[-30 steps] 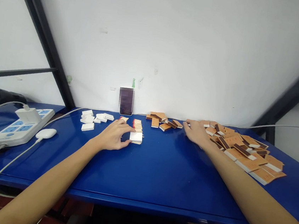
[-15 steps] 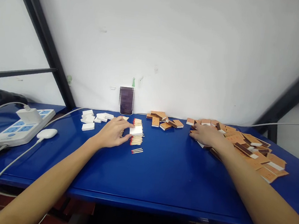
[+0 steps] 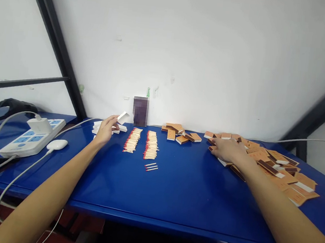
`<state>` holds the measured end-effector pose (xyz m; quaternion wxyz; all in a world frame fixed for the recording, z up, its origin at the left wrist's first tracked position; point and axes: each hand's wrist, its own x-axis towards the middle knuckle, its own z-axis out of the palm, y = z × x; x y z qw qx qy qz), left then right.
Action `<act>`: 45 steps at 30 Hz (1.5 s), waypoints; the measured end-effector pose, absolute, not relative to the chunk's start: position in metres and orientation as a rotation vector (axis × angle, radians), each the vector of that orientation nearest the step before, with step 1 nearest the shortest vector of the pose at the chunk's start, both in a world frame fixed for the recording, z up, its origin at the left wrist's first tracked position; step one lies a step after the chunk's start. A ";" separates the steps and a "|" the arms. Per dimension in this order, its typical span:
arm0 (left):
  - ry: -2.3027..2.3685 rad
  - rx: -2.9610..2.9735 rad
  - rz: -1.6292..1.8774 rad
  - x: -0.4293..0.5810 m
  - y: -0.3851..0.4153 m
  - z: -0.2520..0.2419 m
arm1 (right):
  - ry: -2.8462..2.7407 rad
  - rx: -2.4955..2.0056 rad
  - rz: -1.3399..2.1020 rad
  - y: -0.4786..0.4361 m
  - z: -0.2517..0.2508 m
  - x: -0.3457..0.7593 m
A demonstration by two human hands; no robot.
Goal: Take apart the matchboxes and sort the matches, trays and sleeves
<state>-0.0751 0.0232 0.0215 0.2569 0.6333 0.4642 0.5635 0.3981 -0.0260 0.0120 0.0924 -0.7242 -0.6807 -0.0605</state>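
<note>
My left hand (image 3: pixel 107 130) is raised at the back left, its fingers and thumb closed on a white matchbox tray (image 3: pixel 122 117), which is tilted. Just below it lie several more white trays (image 3: pixel 123 128), partly hidden by the hand. To its right are two columns of red-tipped matches (image 3: pixel 132 139), with loose matches (image 3: pixel 151 167) in front of the right column. My right hand (image 3: pixel 226 148) rests at the left edge of a pile of orange-brown matchboxes (image 3: pixel 273 168). Its thumb and fingers are around a matchbox there, mostly covered by the hand.
A small group of matchboxes (image 3: pixel 178 133) sits by the wall, near a phone (image 3: pixel 140 113) leaning upright. On the left are a power strip (image 3: pixel 30 138), a white charging puck (image 3: pixel 57 144) and loose cables. Dark metal posts (image 3: pixel 57 44) slant at both sides.
My left hand has lifted the white tray off the right column of matches and carried it left, above the other trays. My right hand has stayed at the pile. The view has shifted slightly.
</note>
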 end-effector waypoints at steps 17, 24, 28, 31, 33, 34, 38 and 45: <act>1.737 2.842 1.002 -0.094 0.027 0.002 | -2.130 -1.828 -0.099 -0.067 0.024 0.303; 1.890 2.856 0.797 -0.095 0.032 -0.004 | -2.184 -1.704 0.011 -0.067 0.011 0.294; 2.030 2.759 0.819 -0.101 0.031 -0.003 | -2.124 -1.499 0.356 -0.067 0.012 0.293; 2.023 2.731 0.919 -0.104 0.031 -0.003 | -2.029 -1.341 0.791 -0.070 0.016 0.289; 1.976 2.743 0.991 -0.103 0.030 -0.002 | -2.038 -1.290 0.918 -0.074 0.018 0.286; 1.930 2.759 1.023 -0.101 0.030 -0.002 | -2.085 -1.261 0.915 -0.077 0.019 0.284; 1.599 2.846 1.133 -0.089 0.026 0.003 | -2.440 -1.020 0.707 -0.093 0.021 0.269; 1.233 2.820 1.166 -0.069 0.021 0.008 | -2.731 -0.977 0.463 -0.117 0.019 0.232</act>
